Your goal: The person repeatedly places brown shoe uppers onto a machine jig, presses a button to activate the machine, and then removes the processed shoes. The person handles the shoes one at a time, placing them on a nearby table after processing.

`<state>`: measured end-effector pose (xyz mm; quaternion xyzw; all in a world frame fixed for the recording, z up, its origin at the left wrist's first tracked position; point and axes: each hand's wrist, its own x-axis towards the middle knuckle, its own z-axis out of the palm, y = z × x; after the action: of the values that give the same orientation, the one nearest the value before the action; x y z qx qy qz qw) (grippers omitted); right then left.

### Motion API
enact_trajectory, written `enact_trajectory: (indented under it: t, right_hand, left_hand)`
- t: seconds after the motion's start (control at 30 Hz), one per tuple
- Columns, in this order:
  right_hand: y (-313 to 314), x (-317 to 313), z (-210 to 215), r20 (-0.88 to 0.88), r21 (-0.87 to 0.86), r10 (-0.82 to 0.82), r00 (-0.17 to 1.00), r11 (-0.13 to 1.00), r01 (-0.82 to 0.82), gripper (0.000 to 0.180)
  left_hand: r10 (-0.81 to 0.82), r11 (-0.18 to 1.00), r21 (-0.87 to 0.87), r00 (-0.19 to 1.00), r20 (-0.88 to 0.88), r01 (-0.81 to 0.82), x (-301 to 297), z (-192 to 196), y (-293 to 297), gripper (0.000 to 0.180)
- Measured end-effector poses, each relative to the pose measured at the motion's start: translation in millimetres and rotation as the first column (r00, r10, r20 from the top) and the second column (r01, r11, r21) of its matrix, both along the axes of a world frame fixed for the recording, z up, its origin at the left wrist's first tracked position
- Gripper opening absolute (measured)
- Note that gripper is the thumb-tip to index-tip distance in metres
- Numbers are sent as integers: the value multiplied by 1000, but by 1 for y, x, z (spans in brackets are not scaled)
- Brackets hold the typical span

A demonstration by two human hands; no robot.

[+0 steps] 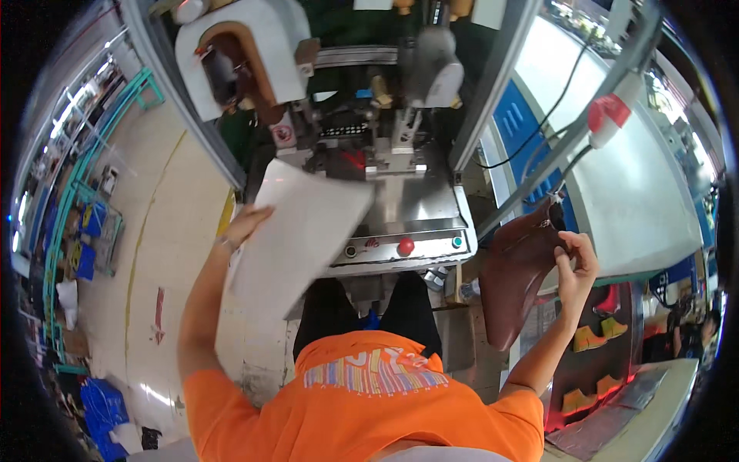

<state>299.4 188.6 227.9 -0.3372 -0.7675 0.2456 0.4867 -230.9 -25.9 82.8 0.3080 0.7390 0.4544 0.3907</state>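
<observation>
My left hand (245, 225) is closed on the left edge of a large white sheet (304, 223), whose lower and right parts are smeared by motion. The sheet hangs in front of a machine and covers the left part of its metal table (423, 204). Out to the right, my right hand (577, 266) pinches a brown leather boot upper (514, 266) near its top opening. The upper dangles with its narrow end down. At the machine's upper left, another dark brown leather piece (245, 73) sits against a pale padded block (289, 35).
On the machine's front panel are a red button (406, 246) and a green button (457, 242). Metal posts (500, 81) flank it. A white-topped unit (631, 192) stands right, above a red-lit conveyor bearing several yellowish shoe pieces (589, 339). Green racking (58, 231) runs along the left.
</observation>
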Motion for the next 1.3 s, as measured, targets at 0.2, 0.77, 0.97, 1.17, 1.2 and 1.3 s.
enact_trajectory:
  t: [0.2, 0.77, 0.97, 1.17, 1.2, 1.3]
  right_hand:
    - [-10, -33, 11, 19, 86, 10, 1000, 996, -12, 23]
    - [-11, -89, 13, -297, 144, 478, 827, 878, -456, 23]
    - [-29, -71, 3, -143, 317, 426, 894, 875, -366, 17]
    - [-26, -43, -16, -115, 105, 553, 825, 833, -544, 11]
    - [-15, -41, -16, -167, 108, 592, 788, 806, -582, 12]
    - [20, -79, 0, -198, -76, 522, 830, 836, -544, 34]
  left_hand:
    - [65, 969, 131, 727, 684, -210, 6, -116, 26, 33]
    - [-571, 813, 482, 290, 768, 325, 194, 80, 108, 64]
    - [-573, 801, 507, 163, 803, 317, 177, 138, 127, 46]
    - [-686, 721, 459, 439, 580, 519, 164, 167, 129, 30]
    - [-693, 715, 428, 475, 543, 553, 163, 169, 132, 29]
    - [-738, 666, 338, 522, 427, 666, 173, 186, 131, 24]
